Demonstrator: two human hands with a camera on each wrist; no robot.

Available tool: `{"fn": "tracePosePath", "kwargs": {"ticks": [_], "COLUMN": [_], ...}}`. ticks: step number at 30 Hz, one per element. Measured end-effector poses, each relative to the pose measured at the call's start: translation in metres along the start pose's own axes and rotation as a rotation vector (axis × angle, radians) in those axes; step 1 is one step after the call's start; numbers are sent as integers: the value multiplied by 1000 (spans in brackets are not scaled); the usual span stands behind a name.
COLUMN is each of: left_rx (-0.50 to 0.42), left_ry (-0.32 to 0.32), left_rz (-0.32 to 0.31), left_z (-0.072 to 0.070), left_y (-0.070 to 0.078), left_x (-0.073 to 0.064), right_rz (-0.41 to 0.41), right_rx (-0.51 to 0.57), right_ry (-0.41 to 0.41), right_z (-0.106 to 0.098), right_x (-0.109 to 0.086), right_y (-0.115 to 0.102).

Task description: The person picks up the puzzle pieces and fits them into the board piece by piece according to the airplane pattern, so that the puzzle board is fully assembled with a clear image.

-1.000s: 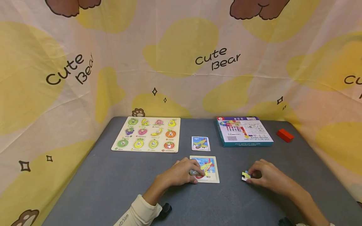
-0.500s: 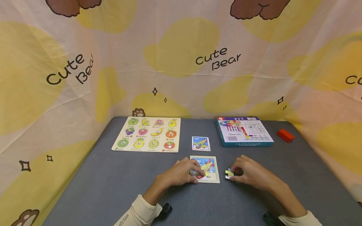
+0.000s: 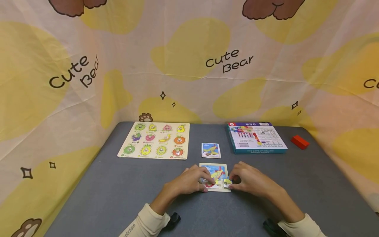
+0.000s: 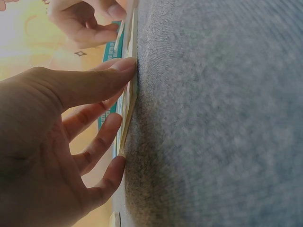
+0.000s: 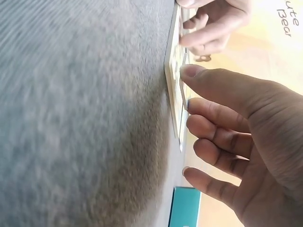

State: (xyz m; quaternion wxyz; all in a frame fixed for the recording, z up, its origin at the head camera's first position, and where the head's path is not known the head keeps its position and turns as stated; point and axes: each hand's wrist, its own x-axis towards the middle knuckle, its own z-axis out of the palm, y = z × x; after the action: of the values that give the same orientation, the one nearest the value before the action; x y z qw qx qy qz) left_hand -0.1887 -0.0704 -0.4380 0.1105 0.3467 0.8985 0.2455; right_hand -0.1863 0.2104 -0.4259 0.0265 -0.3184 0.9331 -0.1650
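Observation:
A wooden jigsaw board with a plane picture lies flat on the table. My left hand holds it at the left side, its fingers over the picture and the thumb at the near edge. My right hand pinches a small yellow, white and blue jigsaw piece between thumb and fingers. In the right wrist view that piece is slightly tilted, just above the right part of the board. Whether it touches the board I cannot tell. The left fingers hide part of the picture.
Behind the board lies a small plane picture card. A fruit puzzle board is at the back left. A flat teal-sided box and a red block are at the back right. Patterned cloth walls the table.
My right hand has moved left with the jigsaw piece, from the bare table to over the board's right edge. The left hand has stayed on the board.

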Motion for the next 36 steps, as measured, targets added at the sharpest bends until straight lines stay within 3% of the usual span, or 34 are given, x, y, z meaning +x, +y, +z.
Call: {"fn": "tracePosePath", "kwargs": {"ticks": [11, 28, 36], "left_rx": [-7, -31, -22], "left_ry": [2, -10, -5], "left_rz": [7, -12, -4], "left_z": [0, -1, -1], "left_y": [-1, 0, 0], "left_x": [0, -1, 0], "right_rz": [-41, 1, -25], "right_rx": [18, 115, 120], "right_ry": [2, -34, -16], "right_z": [7, 9, 12], "right_x": [10, 11, 12], "right_y": [-6, -6, -4]}}
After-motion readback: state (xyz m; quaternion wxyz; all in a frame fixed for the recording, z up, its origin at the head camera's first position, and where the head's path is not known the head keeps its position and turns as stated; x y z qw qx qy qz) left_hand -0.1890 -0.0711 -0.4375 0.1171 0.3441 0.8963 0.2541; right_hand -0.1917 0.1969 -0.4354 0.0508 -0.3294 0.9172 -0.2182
